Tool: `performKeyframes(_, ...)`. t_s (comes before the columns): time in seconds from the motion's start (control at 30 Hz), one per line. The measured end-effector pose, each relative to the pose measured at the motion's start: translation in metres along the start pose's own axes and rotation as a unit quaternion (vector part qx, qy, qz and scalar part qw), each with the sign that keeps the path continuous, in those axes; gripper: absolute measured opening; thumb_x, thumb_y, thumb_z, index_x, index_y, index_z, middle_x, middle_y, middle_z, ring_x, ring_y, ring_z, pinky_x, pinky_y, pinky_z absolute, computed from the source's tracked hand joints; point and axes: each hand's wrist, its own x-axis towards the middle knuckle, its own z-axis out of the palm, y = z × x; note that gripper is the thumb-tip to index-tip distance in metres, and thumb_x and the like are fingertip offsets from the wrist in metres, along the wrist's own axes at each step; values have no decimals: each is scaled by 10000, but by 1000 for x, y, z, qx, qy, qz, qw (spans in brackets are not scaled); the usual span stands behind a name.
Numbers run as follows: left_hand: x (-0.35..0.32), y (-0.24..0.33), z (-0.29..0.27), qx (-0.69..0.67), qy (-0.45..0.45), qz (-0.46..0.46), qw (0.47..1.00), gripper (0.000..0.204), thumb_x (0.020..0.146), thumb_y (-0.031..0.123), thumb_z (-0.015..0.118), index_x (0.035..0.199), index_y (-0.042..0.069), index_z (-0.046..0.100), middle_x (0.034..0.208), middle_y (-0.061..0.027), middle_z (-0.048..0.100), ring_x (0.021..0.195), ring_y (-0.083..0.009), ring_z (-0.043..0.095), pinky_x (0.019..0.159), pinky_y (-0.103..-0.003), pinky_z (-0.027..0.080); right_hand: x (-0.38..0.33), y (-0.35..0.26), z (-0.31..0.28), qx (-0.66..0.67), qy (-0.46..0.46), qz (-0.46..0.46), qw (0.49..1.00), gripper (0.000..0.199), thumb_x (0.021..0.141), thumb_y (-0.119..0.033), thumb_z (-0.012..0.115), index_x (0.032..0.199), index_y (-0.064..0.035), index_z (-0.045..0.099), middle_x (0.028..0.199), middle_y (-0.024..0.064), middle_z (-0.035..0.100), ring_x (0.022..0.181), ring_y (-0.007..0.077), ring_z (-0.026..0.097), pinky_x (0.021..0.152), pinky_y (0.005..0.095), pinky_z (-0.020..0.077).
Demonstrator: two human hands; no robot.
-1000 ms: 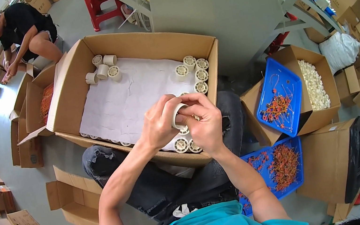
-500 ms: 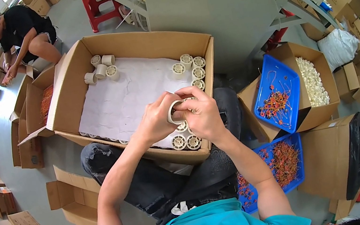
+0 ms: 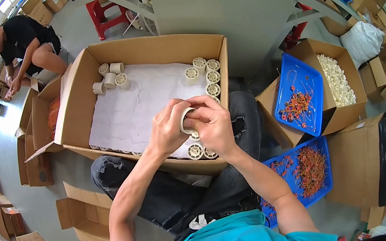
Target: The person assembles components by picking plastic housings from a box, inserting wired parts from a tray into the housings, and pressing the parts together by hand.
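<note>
1. The spool (image 3: 186,120) is a small cream-white plastic cylinder with a round flanged end. It is held above the near edge of the open cardboard box (image 3: 93,71).
2. Left hand (image 3: 169,126): fingers curled and closed around the spool's left side.
3. Right hand (image 3: 212,124): fingers closed on the spool's right side, touching the left hand.
4. Matching spools (image 3: 207,74) stand in rows on the white paper sheet (image 3: 139,106) lining the box.
5. Two blue trays (image 3: 301,94) holding orange wire parts sit to the right.
</note>
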Motion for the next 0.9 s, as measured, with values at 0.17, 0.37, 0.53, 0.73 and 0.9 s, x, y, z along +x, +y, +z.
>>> performKeyframes(0.17, 2, 5, 5, -14, -18, -57, 998, 476, 614, -38, 744, 1053, 56, 586, 941, -114, 640, 782, -321, 667, 622, -398, 542, 7, -4, -7, 8, -13, 69, 997, 127, 756, 74, 724, 878, 42, 743, 1095, 111, 646, 925, 180, 653, 781, 293, 545)
performKeyframes(0.37, -2, 2, 6, 14, 2, -21, 1000, 484, 618, -44, 736, 1069, 58, 592, 953, -111, 646, 797, -328, 667, 637, -399, 544, 1, 9, -1, 68, 9, 74, 995, 126, 750, 57, 743, 873, 30, 754, 1092, 102, 647, 919, 180, 648, 778, 289, 539)
performKeyframes(0.53, -3, 1, 5, 20, -26, -19, 999, 489, 618, -39, 742, 1075, 57, 596, 958, -109, 649, 808, -335, 665, 650, -397, 549, -2, 9, -5, 60, -1, 62, 996, 142, 754, 56, 742, 892, 25, 756, 1077, 102, 653, 909, 176, 653, 774, 281, 543)
performKeyframes(0.73, 11, -6, 13, -41, -16, -24, 999, 467, 643, -2, 782, 1069, 53, 597, 969, -110, 646, 827, -330, 674, 653, -388, 552, 10, -2, -18, -31, -6, 53, 998, 154, 767, 25, 747, 921, 24, 753, 1085, 116, 653, 884, 179, 668, 759, 302, 556)
performKeyframes(0.9, 38, -20, 8, -44, -79, -63, 994, 511, 695, 84, 832, 1128, 54, 561, 1013, -137, 644, 889, -362, 663, 754, -421, 552, 7, -1, -46, -99, 43, -12, 994, 249, 789, -45, 738, 1036, -21, 729, 1065, 127, 656, 876, 266, 670, 793, 338, 538)
